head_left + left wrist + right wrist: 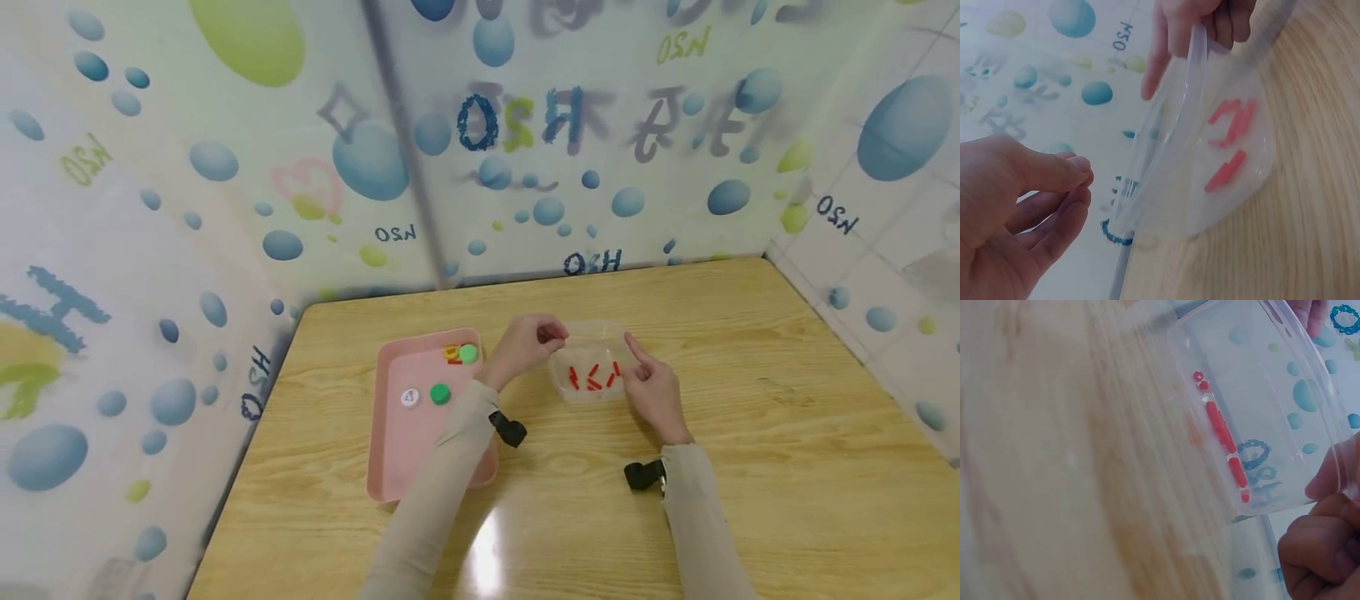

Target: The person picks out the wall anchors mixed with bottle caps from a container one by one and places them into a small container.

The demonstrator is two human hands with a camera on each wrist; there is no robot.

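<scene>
The right hand (654, 392) pinches the right rim of a clear plastic container (591, 397), index finger extended along it; short red pieces (611, 380) lie inside; at the far left rim, the left hand (525, 346) has its thumb against curled fingertips, gripping nothing visible; a pink tray (397, 454) sits left, holding a dark green cap (440, 393) and white cap (410, 397).
</scene>
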